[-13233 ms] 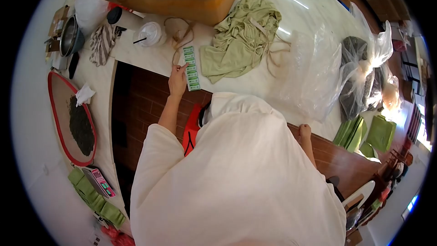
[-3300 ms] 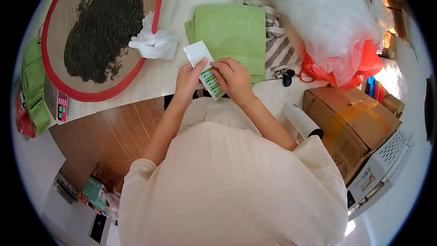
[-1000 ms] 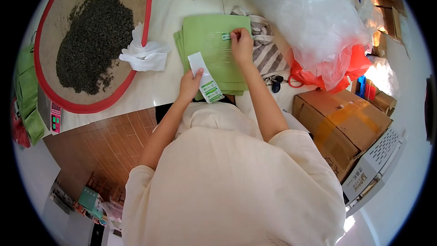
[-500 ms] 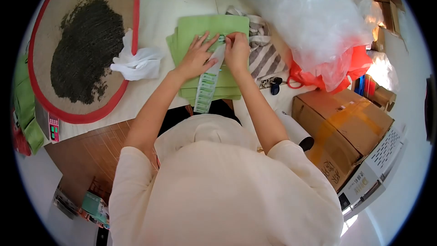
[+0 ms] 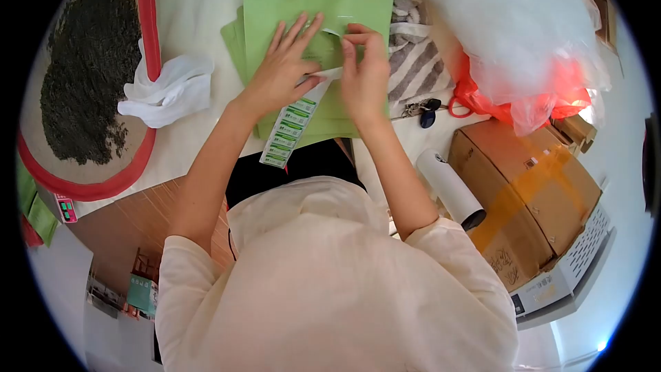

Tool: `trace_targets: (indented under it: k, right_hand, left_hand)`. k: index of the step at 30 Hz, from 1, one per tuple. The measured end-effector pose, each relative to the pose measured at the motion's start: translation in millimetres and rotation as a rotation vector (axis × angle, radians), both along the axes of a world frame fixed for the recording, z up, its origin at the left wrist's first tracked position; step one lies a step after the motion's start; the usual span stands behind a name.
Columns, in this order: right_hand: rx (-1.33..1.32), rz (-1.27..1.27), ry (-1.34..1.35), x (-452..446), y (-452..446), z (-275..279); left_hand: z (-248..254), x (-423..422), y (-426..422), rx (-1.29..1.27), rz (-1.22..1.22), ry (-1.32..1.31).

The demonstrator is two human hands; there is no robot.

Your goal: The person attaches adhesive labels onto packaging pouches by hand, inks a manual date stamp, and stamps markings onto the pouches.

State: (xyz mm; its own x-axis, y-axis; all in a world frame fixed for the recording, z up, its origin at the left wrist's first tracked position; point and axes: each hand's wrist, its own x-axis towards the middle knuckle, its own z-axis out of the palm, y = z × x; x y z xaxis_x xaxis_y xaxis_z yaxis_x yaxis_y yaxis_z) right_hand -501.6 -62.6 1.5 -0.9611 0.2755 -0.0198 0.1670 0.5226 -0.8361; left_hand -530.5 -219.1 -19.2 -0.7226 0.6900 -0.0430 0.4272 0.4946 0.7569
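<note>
My left hand (image 5: 286, 72) lies over a light green flat pouch (image 5: 344, 0), three fingers spread. Its thumb and a bent finger close on a strip of green-and-white stickers (image 5: 288, 131), which slants down past the pouch's near edge. My right hand (image 5: 366, 72) is closed at the right of the pouch, its thumb and forefinger pinched at a small pale curled piece, seemingly a sticker (image 5: 331, 32). The strip's bare white upper end runs to this hand, where the fingers partly hide it. More green pouches (image 5: 233, 48) lie underneath.
Dark loose leaves (image 5: 86, 76) lie in a red-rimmed tray (image 5: 124, 182) at left, with a white cloth (image 5: 175, 89) over its rim. A striped cloth (image 5: 416, 69), keys (image 5: 428, 114), clear plastic bags (image 5: 509, 34) and a cardboard box (image 5: 530, 193) are at right.
The camera view has shifted, so the tray sits further left. My hands are raised and turned slightly, the strip's lower end has swung left, and a pale curled piece now shows by my right fingertips.
</note>
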Motion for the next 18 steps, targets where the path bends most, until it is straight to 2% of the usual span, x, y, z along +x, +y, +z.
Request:
trace_targets:
  k: [3, 5, 7, 9, 11, 18]
  right_hand:
    - [0.01, -0.014, 0.071, -5, 11, 3]
    - [-0.197, -0.07, -0.101, -11, 24, 5]
    - [-0.152, -0.078, -0.138, -23, 29, 4]
    - [-0.354, -0.047, -0.262, -32, 33, 0]
    - [-0.298, -0.018, -0.274, -37, 34, -2]
    - [-0.255, -0.028, -0.311, -42, 36, -9]
  left_hand:
    - [-2, 1, 1, 0.033, 0.034, 0.013]
    - [-3, 1, 1, 0.067, 0.043, 0.047]
    - [3, 2, -1, 0.034, 0.035, 0.077]
    - [6, 7, -1, 0.001, 0.022, 0.108]
    - [7, 16, 1, 0.017, 0.185, 0.057]
    - [10, 17, 10, -0.018, 0.193, 0.087]
